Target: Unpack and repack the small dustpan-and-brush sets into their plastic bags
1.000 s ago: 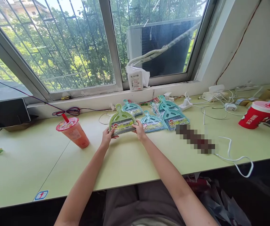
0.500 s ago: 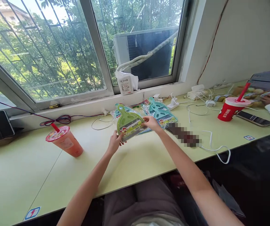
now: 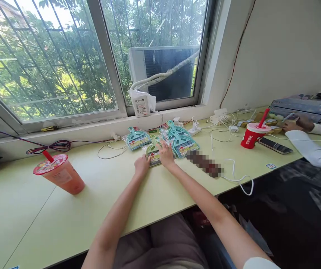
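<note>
A green dustpan-and-brush set (image 3: 155, 158) in clear plastic packaging lies on the table, its handle pointing toward the window. My left hand (image 3: 142, 165) pinches its near left edge. Across its right side rests my right hand (image 3: 166, 153), with fingers spread and partly covering it. Behind and to the left is a packaged teal dustpan set (image 3: 137, 139). More teal dustpan sets (image 3: 183, 141) overlap in a pile just right of my right hand.
A pink drink cup (image 3: 65, 175) stands on the left and a red cup (image 3: 250, 137) on the right, beside a phone (image 3: 276, 145). White cables (image 3: 241, 181) trail near the front edge. Another person's hands (image 3: 292, 125) work at the far right.
The green dustpan set has gone down from above the table onto its surface. My right hand has shifted from its right edge to lie over it. The view has turned right.
</note>
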Demonstrator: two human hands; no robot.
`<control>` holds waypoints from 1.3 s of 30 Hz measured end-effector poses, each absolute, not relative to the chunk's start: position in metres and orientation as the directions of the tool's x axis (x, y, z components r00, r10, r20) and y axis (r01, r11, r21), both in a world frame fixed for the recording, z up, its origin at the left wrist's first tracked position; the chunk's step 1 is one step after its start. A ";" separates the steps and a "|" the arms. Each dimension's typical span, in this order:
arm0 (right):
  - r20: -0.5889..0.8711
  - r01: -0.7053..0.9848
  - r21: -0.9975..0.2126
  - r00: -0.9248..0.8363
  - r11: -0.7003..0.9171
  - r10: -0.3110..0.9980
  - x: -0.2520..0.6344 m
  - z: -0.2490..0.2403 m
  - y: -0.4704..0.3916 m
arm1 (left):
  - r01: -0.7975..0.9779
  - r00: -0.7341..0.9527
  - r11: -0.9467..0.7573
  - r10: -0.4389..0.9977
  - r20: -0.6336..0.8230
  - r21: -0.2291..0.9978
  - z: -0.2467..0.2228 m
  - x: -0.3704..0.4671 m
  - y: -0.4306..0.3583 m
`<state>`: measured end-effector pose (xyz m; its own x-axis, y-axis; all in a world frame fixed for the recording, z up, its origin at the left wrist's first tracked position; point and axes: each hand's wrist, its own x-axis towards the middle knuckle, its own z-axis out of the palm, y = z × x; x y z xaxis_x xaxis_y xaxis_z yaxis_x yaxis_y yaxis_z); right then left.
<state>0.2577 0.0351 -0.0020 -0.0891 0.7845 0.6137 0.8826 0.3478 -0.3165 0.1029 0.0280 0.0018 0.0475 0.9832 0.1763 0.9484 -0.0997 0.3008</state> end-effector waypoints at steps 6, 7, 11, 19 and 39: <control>0.480 0.820 -0.442 -0.126 0.363 0.868 0.230 -0.034 0.072 | 0.954 -0.021 -0.046 0.975 0.222 0.295 -0.006 0.101 0.047; 0.484 0.813 -0.445 -0.136 0.377 0.864 0.231 -0.035 0.077 | 0.953 -0.023 -0.045 0.975 0.221 0.300 -0.007 0.100 0.050; 0.484 0.802 -0.451 -0.149 0.392 0.862 0.237 -0.033 0.086 | 0.931 -0.045 -0.041 0.973 0.226 0.362 -0.007 0.081 0.057; 0.492 0.791 -0.453 -0.163 0.411 0.855 0.238 -0.031 0.076 | 0.836 0.067 -0.159 0.980 0.189 0.525 -0.008 -0.022 0.035; 0.661 0.719 -0.297 -0.320 0.628 0.679 0.223 -0.010 0.042 | 0.794 0.024 -0.113 0.988 0.155 0.598 -0.008 -0.026 0.032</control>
